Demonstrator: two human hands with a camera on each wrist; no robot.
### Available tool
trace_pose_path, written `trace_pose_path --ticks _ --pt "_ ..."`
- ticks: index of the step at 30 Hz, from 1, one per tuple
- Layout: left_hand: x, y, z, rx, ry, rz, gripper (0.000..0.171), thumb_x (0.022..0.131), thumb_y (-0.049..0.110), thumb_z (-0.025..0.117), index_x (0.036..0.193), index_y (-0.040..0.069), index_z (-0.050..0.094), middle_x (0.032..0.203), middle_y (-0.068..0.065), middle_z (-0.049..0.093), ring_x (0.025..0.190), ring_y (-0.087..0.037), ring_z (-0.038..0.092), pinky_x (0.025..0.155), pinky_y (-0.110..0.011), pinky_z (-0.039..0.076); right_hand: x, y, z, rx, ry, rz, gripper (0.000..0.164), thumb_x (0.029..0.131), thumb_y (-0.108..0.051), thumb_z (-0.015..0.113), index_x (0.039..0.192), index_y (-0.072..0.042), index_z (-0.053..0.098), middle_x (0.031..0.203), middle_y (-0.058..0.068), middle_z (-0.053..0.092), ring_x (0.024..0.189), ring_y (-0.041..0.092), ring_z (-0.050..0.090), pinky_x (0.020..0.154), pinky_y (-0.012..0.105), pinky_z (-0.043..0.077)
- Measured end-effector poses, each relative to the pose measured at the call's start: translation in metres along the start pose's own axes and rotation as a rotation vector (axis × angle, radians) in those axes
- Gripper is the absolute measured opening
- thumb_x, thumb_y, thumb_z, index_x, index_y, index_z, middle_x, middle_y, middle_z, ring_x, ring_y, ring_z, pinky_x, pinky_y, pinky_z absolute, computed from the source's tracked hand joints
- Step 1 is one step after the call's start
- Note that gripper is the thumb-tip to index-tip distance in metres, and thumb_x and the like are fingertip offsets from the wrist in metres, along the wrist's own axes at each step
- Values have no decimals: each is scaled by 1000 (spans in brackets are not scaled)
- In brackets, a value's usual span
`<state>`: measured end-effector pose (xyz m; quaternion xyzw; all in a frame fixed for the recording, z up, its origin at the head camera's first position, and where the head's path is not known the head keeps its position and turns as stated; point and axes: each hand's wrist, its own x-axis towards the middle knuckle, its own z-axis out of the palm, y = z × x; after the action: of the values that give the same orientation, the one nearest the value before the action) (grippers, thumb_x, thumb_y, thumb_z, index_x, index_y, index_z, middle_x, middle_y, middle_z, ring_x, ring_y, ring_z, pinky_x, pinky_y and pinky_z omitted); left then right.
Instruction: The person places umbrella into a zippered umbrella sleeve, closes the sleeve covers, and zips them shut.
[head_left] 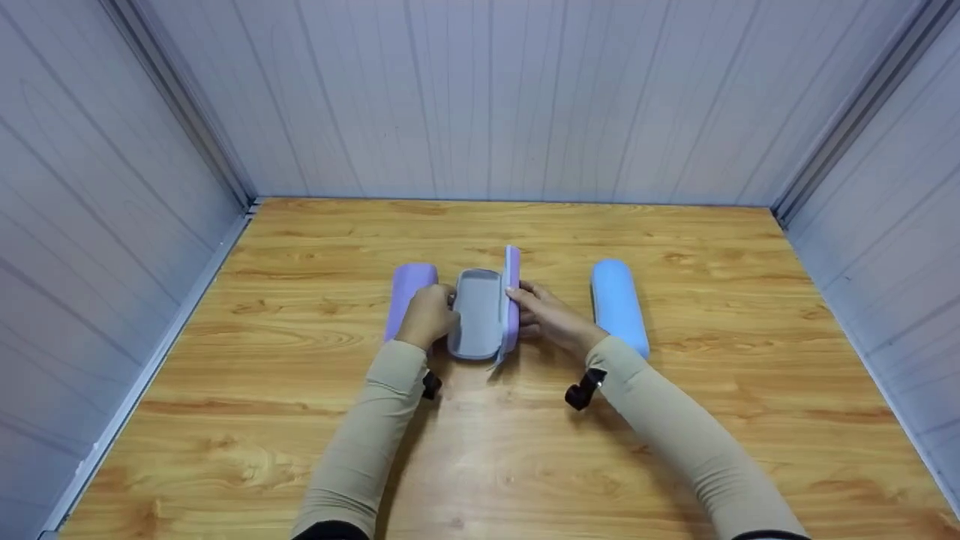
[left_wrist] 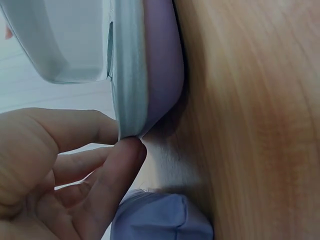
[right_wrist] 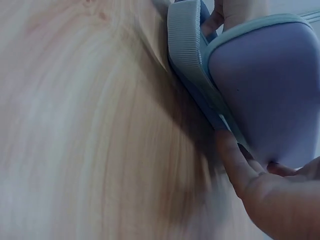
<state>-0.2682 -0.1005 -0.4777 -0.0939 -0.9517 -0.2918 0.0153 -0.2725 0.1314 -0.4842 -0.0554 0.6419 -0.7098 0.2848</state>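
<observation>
Open case held between two hands, its lid standing on edge

Head view: the open case [head_left: 474,319] sits near the middle of the wooden table [head_left: 480,465], its pale grey base flat and its purple lid [head_left: 513,311] raised nearly upright on the right side. The left hand [head_left: 430,315] is at the base's left edge; the right hand [head_left: 553,319] has its thumb on the lid's edge and its other fingers behind. A closed purple case [head_left: 409,286] lies just beside the left hand, and a blue case [head_left: 619,307] lies near the right wrist. A careless sweep of either arm could knock one of these neighbours.

Left wrist view: thumb and forefinger close in a narrow pinch on the base's rim, the remaining fingers bent and holding nothing. So little is gripped that a pull on the lid could slide the rim free and skew the base.

Right wrist view: the right hand supports the lid's outer face, one finger reaching down to the hinge side; its thumb's contact cannot be told here. Should that support slacken, the lid might drop outward or flop onto the left fingers.
</observation>
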Motion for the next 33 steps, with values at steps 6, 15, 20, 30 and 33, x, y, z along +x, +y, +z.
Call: trace_pose_path --ticks 6,15,20,30,33 --pt "1 2 -1 6 -4 -3 19 76 -10 59 70 6 50 65 -2 42 64 -22 39 57 -34 34 2 1 1 15 -16 -14 79 103 -39 52 160 -5 9 143 26 46 119 36 56 98 46 49" --pt "1 1 -2 -9 -21 -10 13 78 -7 61 72 3 55 65 -1 41 62 -20 39 56 -33 33 -1 0 2 12 17 19 80 102 -41 55 160 -8 11 141 24 48 113 33 59 94 45 50" --pt "2 -2 -7 -68 -3 6 12 82 1 65 92 -3 70 71 -6 52 65 -20 46 58 -33 41 0 0 2 18 20 8 80 101 -40 55 160 -8 12 139 26 50 114 33 59 94 45 50" --pt "-2 -21 -32 -143 86 -41 38 89 14 70 123 -5 68 122 -21 67 114 -36 62 97 -47 50 0 0 1 29 -5 -20 77 104 -37 52 160 -6 9 143 26 46 120 36 56 95 43 51" --pt "-7 -31 -38 -99 87 -121 42 89 19 68 126 0 68 127 -21 64 118 -38 58 96 -51 49 -1 0 1 27 -6 -20 77 104 -37 51 160 -5 9 142 27 47 116 34 58 93 42 51"
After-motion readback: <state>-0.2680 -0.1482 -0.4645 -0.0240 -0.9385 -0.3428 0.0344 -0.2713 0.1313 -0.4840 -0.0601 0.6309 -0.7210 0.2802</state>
